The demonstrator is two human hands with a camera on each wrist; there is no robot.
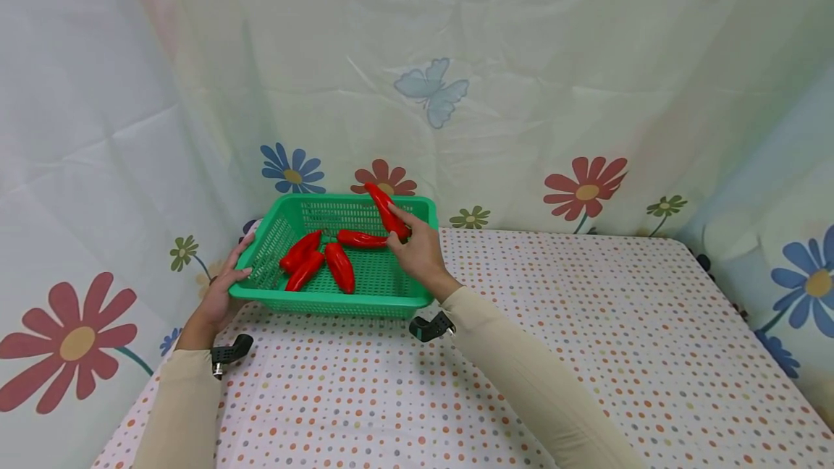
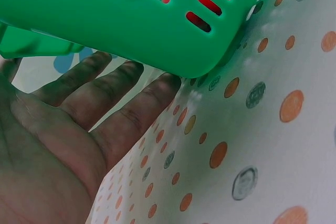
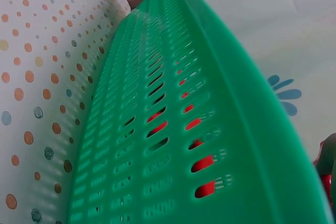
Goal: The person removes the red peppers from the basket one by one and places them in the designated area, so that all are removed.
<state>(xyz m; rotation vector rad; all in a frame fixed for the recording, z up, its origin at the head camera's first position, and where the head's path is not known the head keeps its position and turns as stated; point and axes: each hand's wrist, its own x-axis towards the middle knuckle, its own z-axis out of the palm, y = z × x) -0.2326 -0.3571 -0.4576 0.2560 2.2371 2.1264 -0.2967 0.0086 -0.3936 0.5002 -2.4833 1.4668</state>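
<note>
A green plastic basket (image 1: 339, 302) with slotted walls stands on the table, several glossy red peppers (image 1: 340, 266) lying in its left and middle part. My right hand (image 1: 420, 248) is over the basket's right side and pinches another red pepper (image 1: 384, 208), its tip pointing up and to the left. At the basket's left end, my left hand (image 1: 224, 288) holds the rim, thumb at the top edge. From the left wrist view, the fingers (image 2: 126, 119) of that hand stretch out under the rim against the outer wall. In the right wrist view the basket's long side hides most peppers.
A dotted cloth (image 1: 554, 324) covers the table. Behind the basket hangs a pale curtain (image 1: 508, 107) printed with flowers and a butterfly, and it continues along both sides. Small black cameras sit at both wrists.
</note>
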